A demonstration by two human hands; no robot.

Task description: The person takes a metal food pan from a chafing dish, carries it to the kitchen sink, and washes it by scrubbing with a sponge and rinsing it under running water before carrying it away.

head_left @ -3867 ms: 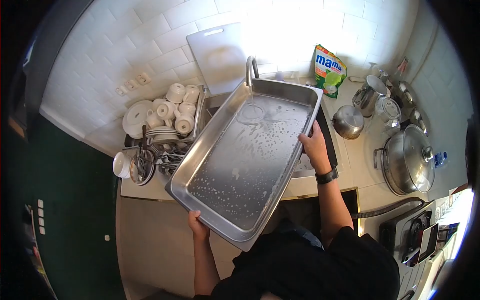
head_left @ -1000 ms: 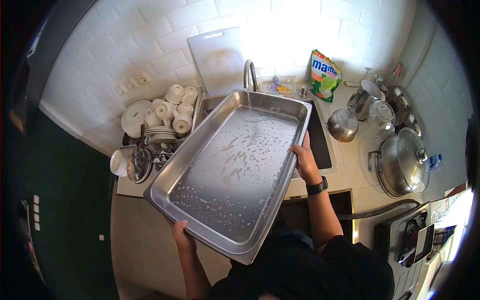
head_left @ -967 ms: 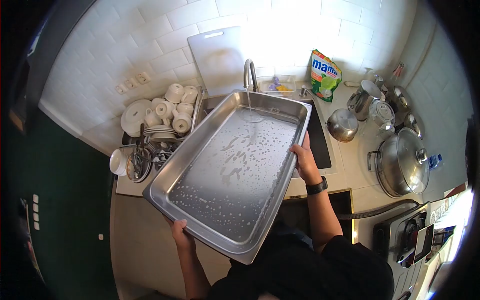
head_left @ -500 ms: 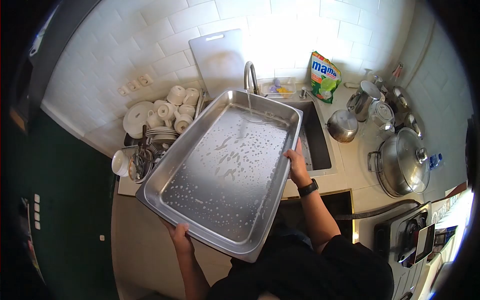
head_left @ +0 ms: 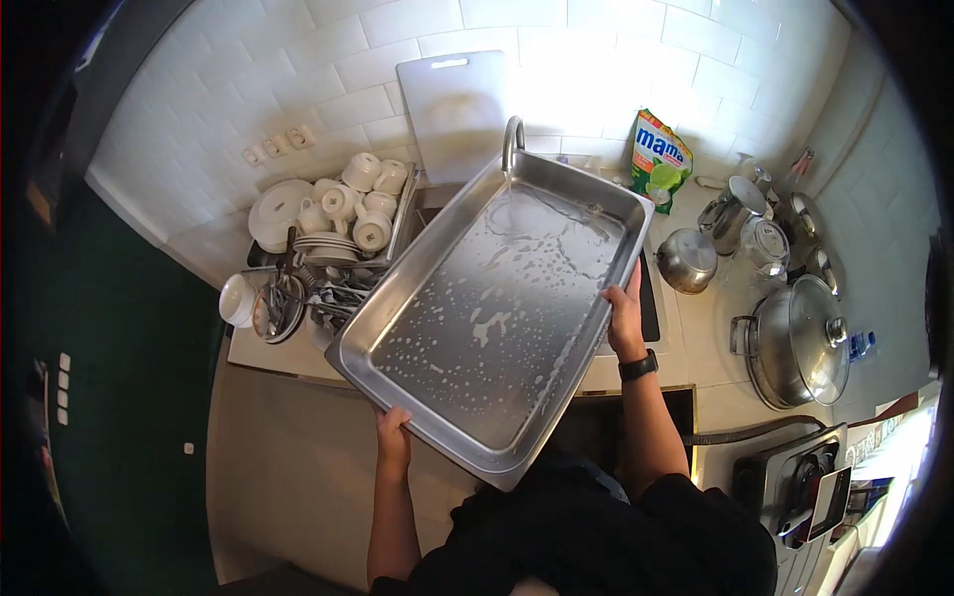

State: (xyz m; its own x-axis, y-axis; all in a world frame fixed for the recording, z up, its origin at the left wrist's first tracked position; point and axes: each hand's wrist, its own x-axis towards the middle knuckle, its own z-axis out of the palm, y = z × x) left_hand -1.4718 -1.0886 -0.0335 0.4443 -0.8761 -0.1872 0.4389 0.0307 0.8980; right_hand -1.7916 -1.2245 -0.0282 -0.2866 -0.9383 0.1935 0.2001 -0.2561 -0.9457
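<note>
A large, deep rectangular steel pan [head_left: 467, 328] is held tilted over the sink [head_left: 648, 308], its far end higher up under the faucet [head_left: 514, 144]. Water runs from the spout into that far end, and drops and wet streaks cover the pan's bottom. My left hand [head_left: 394, 437] grips the near left rim, thumb on top and fingers hidden beneath. On the right side, my right hand [head_left: 625, 316] clasps the rim, with a black watch on that wrist. The pan covers most of the sink.
To the left stand stacked white cups [head_left: 363, 204], plates [head_left: 328, 246] and cutlery [head_left: 338, 298]. A white cutting board [head_left: 457, 119] leans on the wall. At right are a detergent pouch [head_left: 660, 159], a small pot [head_left: 687, 260], a lidded wok [head_left: 795, 343] and a stove [head_left: 795, 487].
Both hands have shifted the pan to the right in view. Water now spreads over more of its far end, and the pan hides more of the sink.
</note>
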